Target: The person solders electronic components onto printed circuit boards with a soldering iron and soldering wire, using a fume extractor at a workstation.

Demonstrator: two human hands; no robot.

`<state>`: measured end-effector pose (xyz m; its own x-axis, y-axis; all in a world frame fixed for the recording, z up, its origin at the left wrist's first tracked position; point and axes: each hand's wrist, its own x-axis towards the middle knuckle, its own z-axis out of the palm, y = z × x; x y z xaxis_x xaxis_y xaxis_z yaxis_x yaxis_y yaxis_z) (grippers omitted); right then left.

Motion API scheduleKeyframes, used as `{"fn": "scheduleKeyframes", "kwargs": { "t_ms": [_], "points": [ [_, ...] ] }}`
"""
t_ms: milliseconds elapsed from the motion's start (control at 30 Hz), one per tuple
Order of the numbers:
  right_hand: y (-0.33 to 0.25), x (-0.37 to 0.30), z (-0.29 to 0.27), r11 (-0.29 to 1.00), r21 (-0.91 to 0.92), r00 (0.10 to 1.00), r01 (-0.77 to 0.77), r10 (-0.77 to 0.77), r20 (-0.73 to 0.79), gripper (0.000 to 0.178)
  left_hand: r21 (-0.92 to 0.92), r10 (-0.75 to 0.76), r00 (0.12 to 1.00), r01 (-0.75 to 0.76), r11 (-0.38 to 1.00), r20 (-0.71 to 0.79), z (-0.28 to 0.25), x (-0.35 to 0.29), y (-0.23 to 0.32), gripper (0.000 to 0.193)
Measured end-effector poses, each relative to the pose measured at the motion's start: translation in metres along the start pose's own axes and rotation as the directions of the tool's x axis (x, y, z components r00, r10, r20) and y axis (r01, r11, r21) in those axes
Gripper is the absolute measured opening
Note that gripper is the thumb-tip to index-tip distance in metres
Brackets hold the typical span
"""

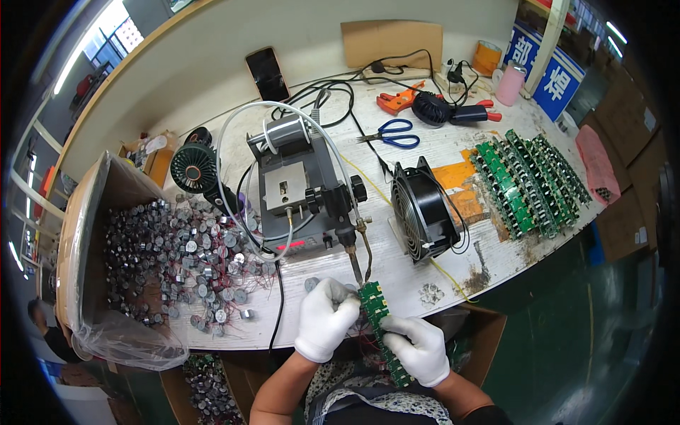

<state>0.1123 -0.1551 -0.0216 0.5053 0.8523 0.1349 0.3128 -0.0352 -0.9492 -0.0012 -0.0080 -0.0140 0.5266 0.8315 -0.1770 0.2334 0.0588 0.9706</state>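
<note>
My right hand [418,348], in a white glove, grips a long green circuit board strip [376,312] by its right edge, with thumb and fingers closed on it. The strip slants from the soldering iron down toward my lap. At its upper end, my white-gloved left hand [327,320] has its fingers pinched together beside the left edge; what they hold is too small to make out. Just above that end are the soldering iron tip [358,275] and a thin bent feed tube [368,255], both from the grey soldering machine [287,185].
A plastic-lined carton [85,262] and many small round motors [202,291] with thin wires lie left. A black fan [423,210] stands right of the iron, before stacked circuit boards [506,188]. Blue-handled scissors [397,134], cables, a phone [268,74] and a pink bottle [510,85] lie farther back.
</note>
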Motion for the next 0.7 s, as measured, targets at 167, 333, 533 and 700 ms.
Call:
{"fn": "scheduleKeyframes", "kwargs": {
  "t_ms": [167,333,533,700],
  "points": [
    [0.001,0.000,-0.002,0.994,0.072,0.996,-0.080,0.077,0.046,0.023,-0.236,-0.136,0.982,0.165,0.958,0.133,-0.005,-0.001,-0.003,0.009],
    [0.002,0.003,-0.003,0.995,0.079,0.997,-0.056,0.051,0.062,0.025,-0.277,-0.142,0.976,0.183,0.943,0.162,-0.008,-0.001,0.002,0.009],
    [0.003,0.001,-0.001,0.984,0.122,0.990,-0.129,0.121,0.077,0.024,-0.284,-0.155,0.976,0.194,0.939,0.153,-0.008,-0.003,0.006,0.010],
    [0.004,-0.001,0.000,0.978,0.128,0.985,-0.162,0.151,0.087,0.025,-0.305,-0.147,0.978,0.187,0.934,0.150,-0.007,-0.006,0.004,0.009]
  ]
}}
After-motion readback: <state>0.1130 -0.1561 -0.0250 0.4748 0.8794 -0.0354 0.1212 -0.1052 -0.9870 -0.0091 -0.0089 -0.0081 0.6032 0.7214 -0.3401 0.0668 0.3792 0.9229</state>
